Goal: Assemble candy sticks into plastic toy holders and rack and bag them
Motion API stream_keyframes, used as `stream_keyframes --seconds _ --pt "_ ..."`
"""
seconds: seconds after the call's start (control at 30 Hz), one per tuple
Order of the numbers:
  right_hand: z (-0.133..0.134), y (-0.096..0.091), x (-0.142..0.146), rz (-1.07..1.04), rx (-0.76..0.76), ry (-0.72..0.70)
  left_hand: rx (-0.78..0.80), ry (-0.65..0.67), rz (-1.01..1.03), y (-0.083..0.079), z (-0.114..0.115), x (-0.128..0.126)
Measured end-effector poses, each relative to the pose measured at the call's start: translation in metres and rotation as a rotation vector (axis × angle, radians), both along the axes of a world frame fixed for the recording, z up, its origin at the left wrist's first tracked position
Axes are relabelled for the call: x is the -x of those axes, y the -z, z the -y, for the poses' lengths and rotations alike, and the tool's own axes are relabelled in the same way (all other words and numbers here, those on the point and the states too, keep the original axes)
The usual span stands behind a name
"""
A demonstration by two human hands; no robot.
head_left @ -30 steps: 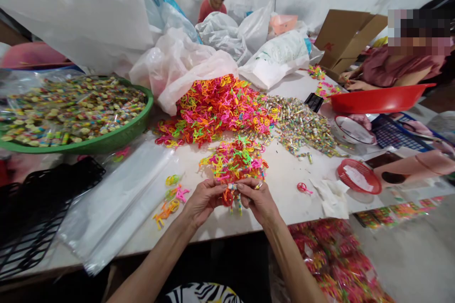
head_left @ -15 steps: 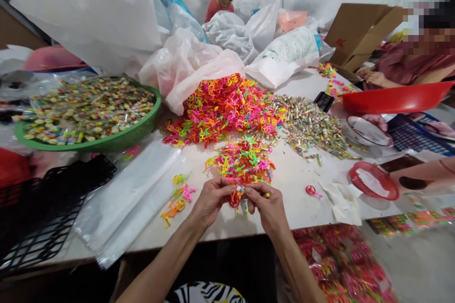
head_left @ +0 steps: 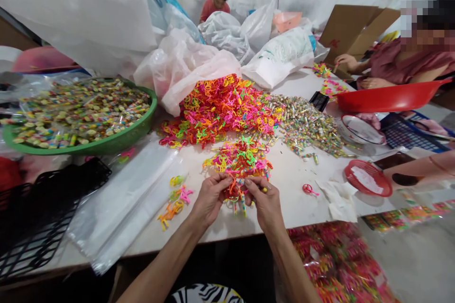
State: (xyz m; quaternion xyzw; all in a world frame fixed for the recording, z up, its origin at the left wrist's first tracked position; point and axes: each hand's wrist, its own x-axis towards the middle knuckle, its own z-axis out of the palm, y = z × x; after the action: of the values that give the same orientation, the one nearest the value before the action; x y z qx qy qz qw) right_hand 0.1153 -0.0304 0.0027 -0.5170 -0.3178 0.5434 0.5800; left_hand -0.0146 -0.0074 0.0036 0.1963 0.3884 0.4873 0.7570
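Note:
Near the table's front, my left hand (head_left: 209, 199) pinches a small orange-red plastic toy piece (head_left: 232, 183) between thumb and fingers. My right hand (head_left: 265, 201) is closed just beside it, with the yellow end of a small tube (head_left: 265, 190) poking out of its curled fingers. Whatever its fingertips pinch is too small to make out. A striped tube (head_left: 243, 204) shows below, between the hands. Directly behind them lies a small heap of bright plastic pieces (head_left: 245, 158), and a larger heap (head_left: 220, 109) spills from a plastic bag (head_left: 199, 68).
Small wrapped tubes (head_left: 305, 125) lie heaped at right; more fill a green basin (head_left: 154, 109) at left. Clear bags (head_left: 121, 203) and loose toy pieces (head_left: 174, 199) lie left of my hands. A red basket (head_left: 384, 189) stands right. A co-worker (head_left: 398, 64) sits beyond a red basin (head_left: 387, 99).
My hands have drawn slightly apart, and the orange-red piece now shows at my left fingertips. At right, the co-worker's hand has risen. The whole view has shifted slightly.

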Motion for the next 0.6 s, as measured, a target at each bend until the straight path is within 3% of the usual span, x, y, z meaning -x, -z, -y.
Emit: stream_keyframes --seconds 0.17,0.33,0.5,0.6 --pt "-0.002 0.001 0.001 0.058 0.035 -0.119 0.004 -0.08 -0.017 0.006 0.004 -0.007" --pt "0.007 0.003 0.001 0.136 -0.006 -0.185 -0.088 -0.065 -0.166 0.008 0.006 -0.011" --pt "0.013 0.009 0.012 0.11 -0.027 -0.082 -0.107 -0.2 -0.172 0.005 0.011 -0.022" --pt "0.013 0.011 0.018 -0.013 -0.004 0.004 -0.065 -0.16 -0.096 -0.001 0.012 -0.027"
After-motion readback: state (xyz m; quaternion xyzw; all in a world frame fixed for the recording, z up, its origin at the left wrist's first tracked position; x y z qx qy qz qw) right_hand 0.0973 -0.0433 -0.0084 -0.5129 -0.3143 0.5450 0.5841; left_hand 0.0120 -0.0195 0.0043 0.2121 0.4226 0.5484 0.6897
